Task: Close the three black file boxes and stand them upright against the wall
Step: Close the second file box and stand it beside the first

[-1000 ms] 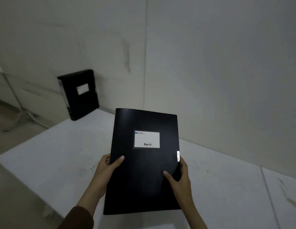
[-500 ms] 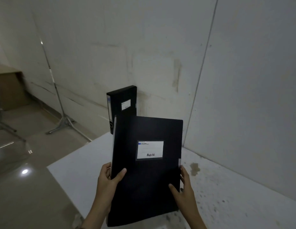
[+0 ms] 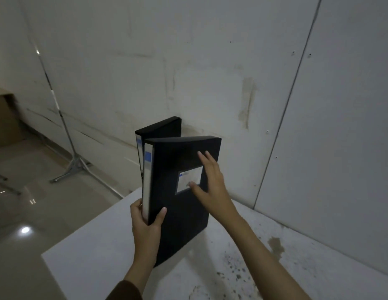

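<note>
A closed black file box [image 3: 180, 215] with a white label stands upright on the white table [image 3: 97, 256], leaning slightly. My left hand [image 3: 146, 224] grips its white-labelled spine near the bottom. My right hand [image 3: 210, 182] lies flat with fingers spread against its front face, over the label's edge. Directly behind it, another black file box [image 3: 160, 128] stands upright against the wall [image 3: 210, 72], mostly hidden. I see no third box.
The table's left edge and near corner drop to a glossy floor [image 3: 26, 213]. A metal stand with tripod feet [image 3: 67, 148] rises on the floor at left. Dark stains [image 3: 273, 245] mark the tabletop at right.
The box has gone from being held up in both hands to standing on the table in front of the other box. My right hand has shifted from its edge to its front face.
</note>
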`<move>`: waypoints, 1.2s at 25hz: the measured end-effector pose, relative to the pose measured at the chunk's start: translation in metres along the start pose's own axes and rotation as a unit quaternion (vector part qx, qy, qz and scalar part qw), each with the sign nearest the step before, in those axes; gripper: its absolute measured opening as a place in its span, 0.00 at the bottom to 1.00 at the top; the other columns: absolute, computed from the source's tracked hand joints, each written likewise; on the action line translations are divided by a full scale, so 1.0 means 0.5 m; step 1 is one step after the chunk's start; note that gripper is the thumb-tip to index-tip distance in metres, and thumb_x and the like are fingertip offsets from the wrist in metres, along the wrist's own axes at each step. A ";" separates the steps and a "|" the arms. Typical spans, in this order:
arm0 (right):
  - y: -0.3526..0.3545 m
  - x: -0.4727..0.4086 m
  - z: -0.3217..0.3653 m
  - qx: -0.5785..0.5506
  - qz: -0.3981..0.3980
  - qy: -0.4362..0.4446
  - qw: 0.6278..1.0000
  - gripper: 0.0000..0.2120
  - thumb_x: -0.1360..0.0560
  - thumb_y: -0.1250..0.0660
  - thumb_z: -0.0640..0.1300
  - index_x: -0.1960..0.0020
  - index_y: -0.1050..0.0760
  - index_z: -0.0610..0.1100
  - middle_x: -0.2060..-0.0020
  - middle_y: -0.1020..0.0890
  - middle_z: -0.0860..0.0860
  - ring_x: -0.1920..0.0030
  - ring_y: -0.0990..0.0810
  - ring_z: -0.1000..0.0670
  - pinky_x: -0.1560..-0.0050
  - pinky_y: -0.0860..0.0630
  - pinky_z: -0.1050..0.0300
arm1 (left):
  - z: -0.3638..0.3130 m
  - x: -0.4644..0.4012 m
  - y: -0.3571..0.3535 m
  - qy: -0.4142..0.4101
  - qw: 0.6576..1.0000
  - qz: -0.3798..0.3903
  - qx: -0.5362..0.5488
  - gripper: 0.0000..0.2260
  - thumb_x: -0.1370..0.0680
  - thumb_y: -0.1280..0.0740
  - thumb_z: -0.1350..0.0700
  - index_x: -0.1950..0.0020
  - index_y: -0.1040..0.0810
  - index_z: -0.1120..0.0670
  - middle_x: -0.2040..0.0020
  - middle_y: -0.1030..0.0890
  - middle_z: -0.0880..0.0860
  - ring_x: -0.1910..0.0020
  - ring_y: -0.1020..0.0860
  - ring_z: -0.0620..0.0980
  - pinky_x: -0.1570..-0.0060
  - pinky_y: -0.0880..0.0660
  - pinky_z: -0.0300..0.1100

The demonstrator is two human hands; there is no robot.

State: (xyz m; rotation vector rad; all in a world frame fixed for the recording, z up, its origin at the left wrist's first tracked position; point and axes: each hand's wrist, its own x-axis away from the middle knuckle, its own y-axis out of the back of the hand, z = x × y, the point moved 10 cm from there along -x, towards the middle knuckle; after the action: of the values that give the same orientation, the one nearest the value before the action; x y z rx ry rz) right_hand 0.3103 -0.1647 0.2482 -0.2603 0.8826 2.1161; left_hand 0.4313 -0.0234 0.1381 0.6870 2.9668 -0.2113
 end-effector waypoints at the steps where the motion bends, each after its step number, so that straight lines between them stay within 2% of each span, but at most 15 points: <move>1: -0.018 -0.026 0.023 0.003 0.009 0.018 1.000 0.35 0.26 0.34 0.47 0.27 0.51 0.59 0.24 0.52 0.56 0.25 0.52 0.51 0.30 0.47 0.51 | 0.004 -0.013 -0.008 -0.005 1.000 0.001 -0.010 0.20 0.28 0.29 0.60 0.43 0.34 0.46 0.42 0.26 0.53 0.43 0.25 0.55 0.46 0.25 0.49; 4: -0.081 -0.093 0.063 0.003 0.030 0.039 0.999 0.38 0.28 0.32 0.53 0.27 0.53 0.62 0.24 0.57 0.60 0.25 0.62 0.48 0.35 0.55 0.49 | 0.020 -0.057 -0.023 -0.015 0.999 0.006 -0.047 0.21 0.28 0.29 0.59 0.42 0.35 0.46 0.41 0.27 0.53 0.41 0.27 0.57 0.39 0.28 0.60; 6: -0.120 -0.127 0.068 0.010 0.029 0.040 0.999 0.38 0.30 0.31 0.53 0.28 0.49 0.58 0.24 0.57 0.57 0.26 0.67 0.49 0.34 0.59 0.48 | 0.039 -0.089 -0.023 -0.006 0.998 0.003 -0.065 0.22 0.28 0.29 0.58 0.40 0.35 0.46 0.40 0.27 0.54 0.40 0.27 0.57 0.37 0.31 0.62; 8: -0.159 -0.151 0.060 0.029 0.022 0.044 0.998 0.35 0.30 0.29 0.49 0.30 0.43 0.51 0.24 0.55 0.52 0.29 0.71 0.55 0.31 0.62 0.46 | 0.066 -0.118 -0.017 0.017 0.996 -0.002 -0.082 0.22 0.28 0.30 0.58 0.38 0.36 0.48 0.40 0.27 0.55 0.40 0.28 0.57 0.36 0.34 0.63; 9: -0.181 -0.162 0.051 0.030 0.022 0.043 0.998 0.33 0.31 0.29 0.47 0.31 0.42 0.48 0.24 0.53 0.50 0.30 0.72 0.57 0.30 0.62 0.46 | 0.081 -0.135 -0.013 0.032 0.996 0.000 -0.086 0.22 0.27 0.30 0.58 0.38 0.36 0.48 0.41 0.27 0.55 0.40 0.28 0.57 0.35 0.35 0.64; 11: -0.223 -0.179 0.025 0.015 0.030 0.023 0.999 0.30 0.30 0.29 0.43 0.33 0.41 0.47 0.24 0.53 0.50 0.27 0.69 0.50 0.30 0.59 0.47 | 0.108 -0.167 -0.008 0.066 0.994 0.008 -0.091 0.22 0.27 0.30 0.59 0.38 0.37 0.49 0.41 0.26 0.56 0.40 0.28 0.58 0.35 0.36 0.64; 14: -0.287 -0.208 -0.001 0.028 0.045 0.020 0.998 0.28 0.29 0.31 0.43 0.34 0.41 0.46 0.25 0.52 0.48 0.26 0.67 0.43 0.33 0.54 0.51 | 0.141 -0.225 0.009 0.107 0.986 0.006 -0.125 0.23 0.27 0.31 0.58 0.37 0.37 0.50 0.40 0.25 0.58 0.39 0.28 0.60 0.36 0.36 0.63; 17: -0.346 -0.234 -0.013 0.049 0.053 0.035 0.997 0.27 0.28 0.31 0.43 0.38 0.44 0.53 0.25 0.53 0.48 0.27 0.68 0.41 0.34 0.50 0.54 | 0.166 -0.290 0.019 0.134 0.980 0.010 -0.145 0.21 0.26 0.31 0.55 0.37 0.35 0.53 0.41 0.23 0.59 0.40 0.26 0.61 0.39 0.32 0.62; 19: -0.378 -0.250 -0.029 0.058 0.061 0.039 0.996 0.25 0.27 0.32 0.41 0.43 0.45 0.56 0.26 0.57 0.53 0.27 0.69 0.43 0.36 0.47 0.56 | 0.169 -0.328 0.009 0.128 0.986 0.030 -0.100 0.16 0.25 0.32 0.55 0.41 0.33 0.51 0.44 0.23 0.56 0.43 0.25 0.60 0.42 0.28 0.62; 22: -0.395 -0.281 -0.065 0.064 0.048 0.023 0.997 0.24 0.27 0.33 0.40 0.43 0.45 0.56 0.28 0.61 0.55 0.27 0.68 0.45 0.38 0.41 0.55 | 0.154 -0.371 -0.007 0.095 0.993 0.043 -0.051 0.12 0.24 0.34 0.57 0.45 0.33 0.46 0.46 0.25 0.51 0.46 0.25 0.53 0.45 0.24 0.53; 24: -0.400 -0.310 -0.089 0.058 0.041 0.000 0.998 0.24 0.26 0.33 0.40 0.39 0.42 0.54 0.27 0.62 0.54 0.25 0.64 0.43 0.34 0.37 0.50 | 0.142 -0.403 -0.017 0.066 0.997 0.036 -0.035 0.11 0.24 0.35 0.58 0.43 0.31 0.50 0.45 0.25 0.50 0.43 0.26 0.51 0.45 0.26 0.46; 26: -0.401 -0.339 -0.110 0.050 0.026 -0.024 0.998 0.22 0.26 0.34 0.40 0.36 0.38 0.47 0.26 0.63 0.52 0.24 0.58 0.40 0.33 0.33 0.45 | 0.131 -0.435 -0.029 0.044 0.998 0.025 -0.031 0.14 0.24 0.35 0.59 0.39 0.30 0.54 0.42 0.26 0.50 0.39 0.27 0.50 0.43 0.28 0.44; 28: -0.403 -0.366 -0.127 0.045 0.011 -0.042 0.998 0.21 0.25 0.34 0.41 0.35 0.37 0.45 0.26 0.64 0.54 0.24 0.54 0.39 0.40 0.26 0.41 | 0.127 -0.460 -0.045 0.031 0.999 0.021 -0.018 0.15 0.24 0.35 0.59 0.37 0.30 0.54 0.38 0.27 0.53 0.37 0.28 0.49 0.42 0.28 0.42; 30: -0.411 -0.389 -0.138 0.035 -0.007 -0.048 0.998 0.22 0.25 0.35 0.40 0.33 0.38 0.47 0.27 0.66 0.55 0.24 0.51 0.39 0.46 0.22 0.42 | 0.123 -0.472 -0.064 0.022 0.999 0.029 -0.001 0.16 0.23 0.36 0.58 0.35 0.31 0.50 0.37 0.28 0.49 0.38 0.29 0.45 0.47 0.27 0.34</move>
State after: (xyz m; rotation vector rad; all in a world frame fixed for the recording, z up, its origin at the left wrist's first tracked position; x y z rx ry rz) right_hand 0.5835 -0.2412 0.1832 -0.1266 0.8947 2.0627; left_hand 0.6318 -0.1628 0.1090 0.7877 2.9835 -0.1924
